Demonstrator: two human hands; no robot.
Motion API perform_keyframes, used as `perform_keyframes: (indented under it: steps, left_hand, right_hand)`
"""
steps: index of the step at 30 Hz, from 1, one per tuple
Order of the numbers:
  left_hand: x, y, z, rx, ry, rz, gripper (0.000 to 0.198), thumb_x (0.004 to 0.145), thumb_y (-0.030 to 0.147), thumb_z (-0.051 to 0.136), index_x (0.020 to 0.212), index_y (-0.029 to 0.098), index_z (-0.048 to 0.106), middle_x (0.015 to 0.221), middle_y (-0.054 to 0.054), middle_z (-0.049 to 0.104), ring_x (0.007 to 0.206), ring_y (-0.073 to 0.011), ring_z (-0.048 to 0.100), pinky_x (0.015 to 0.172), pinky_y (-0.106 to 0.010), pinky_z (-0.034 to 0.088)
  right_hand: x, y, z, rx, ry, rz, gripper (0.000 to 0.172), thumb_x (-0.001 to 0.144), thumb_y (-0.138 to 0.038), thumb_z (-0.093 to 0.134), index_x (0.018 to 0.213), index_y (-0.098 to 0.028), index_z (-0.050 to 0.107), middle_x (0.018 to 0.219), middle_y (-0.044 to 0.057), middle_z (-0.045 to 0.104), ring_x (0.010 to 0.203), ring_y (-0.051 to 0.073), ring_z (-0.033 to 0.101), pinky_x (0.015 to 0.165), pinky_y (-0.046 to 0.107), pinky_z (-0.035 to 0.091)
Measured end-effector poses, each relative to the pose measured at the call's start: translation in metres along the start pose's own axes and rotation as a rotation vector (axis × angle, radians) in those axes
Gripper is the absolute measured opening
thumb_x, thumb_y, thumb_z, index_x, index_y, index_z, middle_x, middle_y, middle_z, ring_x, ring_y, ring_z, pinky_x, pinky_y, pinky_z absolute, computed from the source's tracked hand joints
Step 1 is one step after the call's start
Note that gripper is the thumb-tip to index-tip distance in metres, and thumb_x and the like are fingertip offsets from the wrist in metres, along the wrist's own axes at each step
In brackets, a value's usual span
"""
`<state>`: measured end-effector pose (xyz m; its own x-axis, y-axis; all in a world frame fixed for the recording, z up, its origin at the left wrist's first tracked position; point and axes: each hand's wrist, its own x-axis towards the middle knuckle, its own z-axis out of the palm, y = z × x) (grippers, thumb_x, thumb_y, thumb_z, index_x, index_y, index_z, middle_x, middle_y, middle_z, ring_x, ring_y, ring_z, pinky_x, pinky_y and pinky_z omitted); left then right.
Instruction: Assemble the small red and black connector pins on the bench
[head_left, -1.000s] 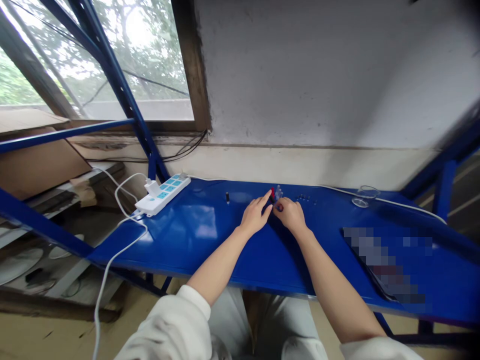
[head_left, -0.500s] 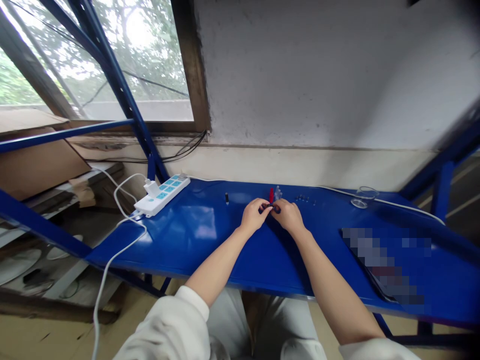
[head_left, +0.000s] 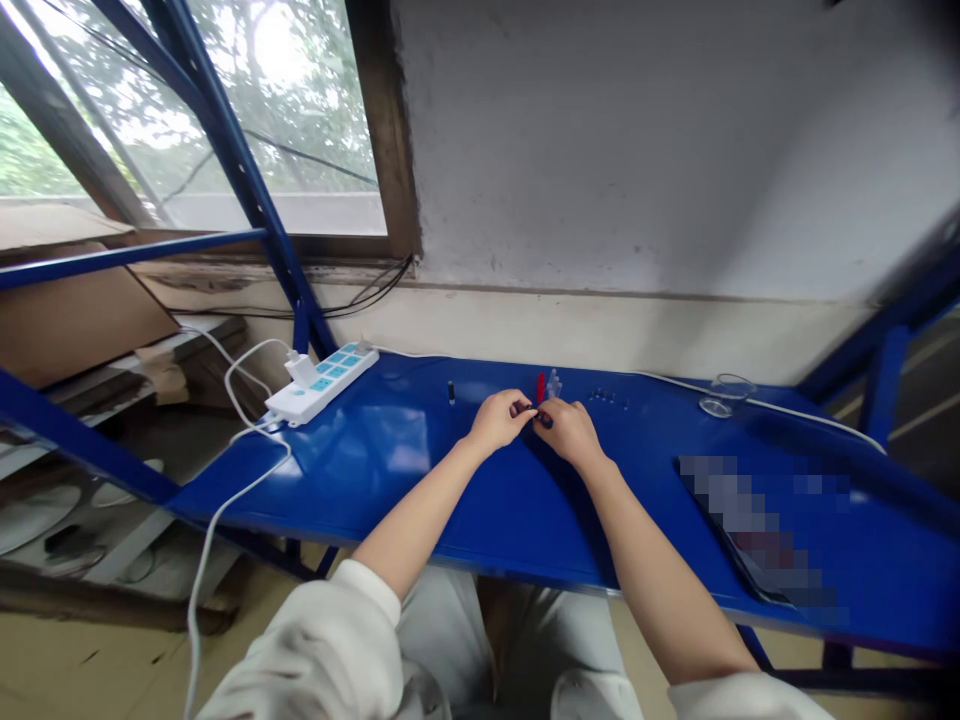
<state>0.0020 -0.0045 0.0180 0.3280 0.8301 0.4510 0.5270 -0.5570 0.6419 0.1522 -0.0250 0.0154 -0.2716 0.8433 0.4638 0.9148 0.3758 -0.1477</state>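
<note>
My left hand [head_left: 498, 420] is closed in a pinch above the blue table, its fingertips meeting those of my right hand. Something small and dark shows at its fingers, too small to name. My right hand [head_left: 571, 430] is also closed, with a small dark piece [head_left: 546, 421] at its fingertips. Just beyond the hands stand a red piece [head_left: 540, 386] and several clear plastic pieces [head_left: 554, 384], partly hidden by my fingers. A short black cylinder with a pale lower end [head_left: 451, 392] stands left of my left hand.
Several tiny dark parts [head_left: 601, 396] lie right of my hands. Farther right is a clear round container [head_left: 716, 407] near a white cable. A white power strip [head_left: 322, 384] with a plug sits at the left end of the blue table [head_left: 510, 510]. A blurred-out flat object [head_left: 750, 530] lies front right.
My hands have shifted slightly, the left one a little to the left, with the fingertips still close together. The whole view has moved a little. The things on the table stay in place.
</note>
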Motion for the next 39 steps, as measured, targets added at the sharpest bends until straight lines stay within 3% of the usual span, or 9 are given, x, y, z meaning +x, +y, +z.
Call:
perform_keyframes:
  steps: [5,9,12,16,22,39]
  left_hand:
    - [0.021,0.013,-0.045,0.251,-0.200,0.115,0.014,0.072,0.031,0.059,0.074,0.018,0.061,0.073,-0.001,0.062,0.069,-0.0132,0.054,0.064,-0.025,0.040]
    - [0.046,0.016,-0.092,0.425,-0.126,0.125,0.012,0.073,0.028,0.059,0.081,0.019,0.063,0.091,-0.004,0.061,0.090,-0.0179,0.052,0.080,-0.032,0.036]
    - [0.055,0.005,-0.111,0.564,-0.135,0.054,0.011,0.072,0.023,0.060,0.082,0.022,0.064,0.100,-0.005,0.057,0.101,-0.0232,0.046,0.085,-0.040,0.031]
    - [0.048,-0.022,-0.110,0.615,-0.264,-0.061,0.009,0.070,0.019,0.061,0.077,0.021,0.066,0.098,-0.006,0.056,0.101,-0.0256,0.044,0.085,-0.043,0.027]
    - [0.033,-0.050,-0.098,0.592,-0.253,-0.098,0.008,0.069,0.021,0.062,0.075,0.022,0.066,0.095,-0.006,0.057,0.102,-0.0262,0.043,0.085,-0.043,0.025]
    - [0.034,-0.058,-0.100,0.633,-0.233,-0.111,0.009,0.071,0.023,0.059,0.078,0.022,0.066,0.096,-0.006,0.059,0.102,-0.0255,0.045,0.086,-0.043,0.025]
  right_hand:
    - [0.000,-0.004,0.000,0.175,0.079,0.002,0.014,0.077,-0.028,0.048,0.080,-0.019,0.058,0.076,0.002,0.060,0.063,0.012,0.053,0.060,0.024,0.031]
    - [0.001,-0.004,0.000,0.278,0.117,0.004,0.024,0.080,-0.035,0.046,0.092,-0.018,0.058,0.081,0.005,0.060,0.062,0.012,0.053,0.057,0.024,0.035]
    - [0.001,-0.003,0.002,0.287,0.100,0.020,0.023,0.079,-0.033,0.046,0.091,-0.018,0.059,0.081,0.005,0.060,0.061,0.012,0.053,0.057,0.023,0.037]
    - [0.000,-0.003,0.005,0.273,0.061,0.044,0.022,0.079,-0.031,0.045,0.092,-0.019,0.059,0.081,0.004,0.060,0.061,0.012,0.054,0.057,0.023,0.039]
    - [-0.001,-0.003,0.005,0.292,0.006,0.063,0.022,0.079,-0.030,0.045,0.092,-0.019,0.060,0.081,0.004,0.060,0.062,0.012,0.054,0.058,0.023,0.040]
    - [-0.001,-0.001,0.008,0.313,-0.004,0.064,0.023,0.079,-0.031,0.045,0.090,-0.019,0.060,0.080,0.004,0.060,0.063,0.012,0.054,0.058,0.023,0.040]
